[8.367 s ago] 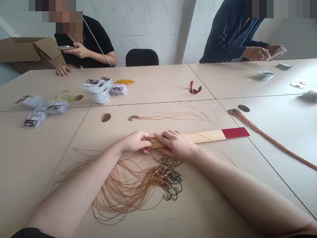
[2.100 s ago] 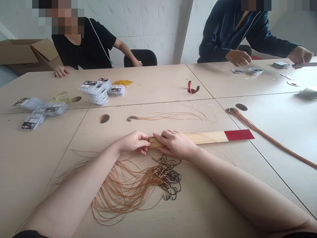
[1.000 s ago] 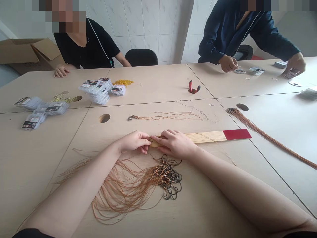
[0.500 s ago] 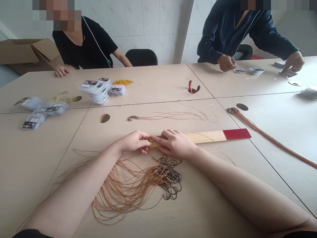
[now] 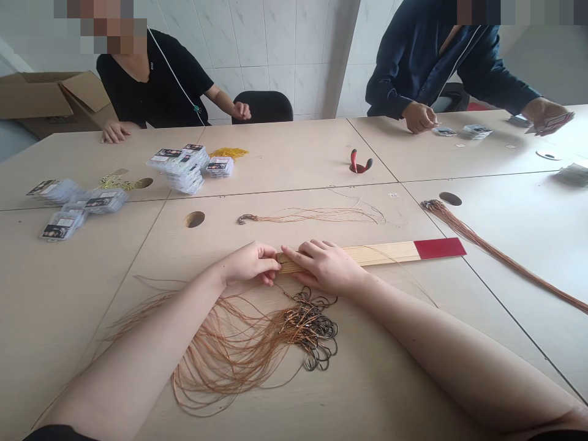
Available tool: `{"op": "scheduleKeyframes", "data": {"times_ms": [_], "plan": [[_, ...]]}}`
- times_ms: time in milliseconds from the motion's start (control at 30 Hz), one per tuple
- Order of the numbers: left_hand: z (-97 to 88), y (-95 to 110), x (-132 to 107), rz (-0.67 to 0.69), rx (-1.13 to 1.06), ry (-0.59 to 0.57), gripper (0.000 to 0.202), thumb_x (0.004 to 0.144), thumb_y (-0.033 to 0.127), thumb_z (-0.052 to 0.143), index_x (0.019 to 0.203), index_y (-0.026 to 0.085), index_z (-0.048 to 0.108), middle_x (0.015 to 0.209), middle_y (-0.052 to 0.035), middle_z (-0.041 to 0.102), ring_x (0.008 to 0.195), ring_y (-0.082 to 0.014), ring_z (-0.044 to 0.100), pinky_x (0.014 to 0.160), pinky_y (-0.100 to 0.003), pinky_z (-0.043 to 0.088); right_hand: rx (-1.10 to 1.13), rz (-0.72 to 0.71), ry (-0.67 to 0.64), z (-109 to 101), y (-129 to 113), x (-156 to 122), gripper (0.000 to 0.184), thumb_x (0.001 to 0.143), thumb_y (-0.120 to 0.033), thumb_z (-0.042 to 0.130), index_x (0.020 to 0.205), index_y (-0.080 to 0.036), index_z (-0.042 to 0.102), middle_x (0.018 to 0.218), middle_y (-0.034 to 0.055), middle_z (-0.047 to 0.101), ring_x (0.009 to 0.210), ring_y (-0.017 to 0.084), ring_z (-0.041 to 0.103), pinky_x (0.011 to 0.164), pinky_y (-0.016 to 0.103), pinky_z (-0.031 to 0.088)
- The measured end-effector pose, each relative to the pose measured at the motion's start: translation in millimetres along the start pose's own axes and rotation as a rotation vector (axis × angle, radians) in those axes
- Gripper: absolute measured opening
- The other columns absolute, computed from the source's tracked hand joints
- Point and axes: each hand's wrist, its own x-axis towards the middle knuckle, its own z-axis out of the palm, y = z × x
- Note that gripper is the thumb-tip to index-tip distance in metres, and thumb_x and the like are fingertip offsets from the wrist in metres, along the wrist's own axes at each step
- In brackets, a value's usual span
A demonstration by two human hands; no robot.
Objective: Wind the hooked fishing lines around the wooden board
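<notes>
A long wooden strip (image 5: 390, 252) with a red end lies across the table in front of me. My left hand (image 5: 250, 263) is closed in a pinch at the strip's left end; what sits between its fingertips is hidden. Over the strip lies my right hand (image 5: 328, 266), gripping it with the thumb at the near edge and the index finger stretched left. A small dark curved piece shows by that fingertip. One thin line trails off the strip toward the right. Just below my hands are a heap of dark fish hooks (image 5: 315, 327) and their orange-brown lines (image 5: 229, 352).
Beyond the strip lies a small bunch of hooked lines (image 5: 316, 214). A thicker bundle of lines (image 5: 500, 254) stretches along the right. Red-handled pliers (image 5: 354, 162) stand in a table hole. Clear boxes (image 5: 184, 168) are stacked far left. Two people sit opposite, one handling cards (image 5: 551, 124).
My right index fingertip has lifted or shifted slightly; otherwise my hands stay in place. Opposite, the right person has raised some cards, and the left person's hand has come into view.
</notes>
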Motion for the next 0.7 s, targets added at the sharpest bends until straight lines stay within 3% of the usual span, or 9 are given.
{"op": "scheduleKeyframes", "data": {"times_ms": [700], "plan": [[-0.5, -1.2, 0.7, 0.001, 0.004, -0.009, 0.017, 0.078, 0.025, 0.057, 0.066, 0.013, 0.053, 0.057, 0.001, 0.06, 0.053, -0.009, 0.06, 0.052, -0.018, 0.047, -0.007, 0.02, -0.009, 2.3, 0.0, 0.4, 0.055, 0.088, -0.043, 0.039, 0.134, -0.013, 0.031, 0.099, 0.0113, 0.051, 0.09, 0.021, 0.047, 0.077, 0.035, 0.041]]}}
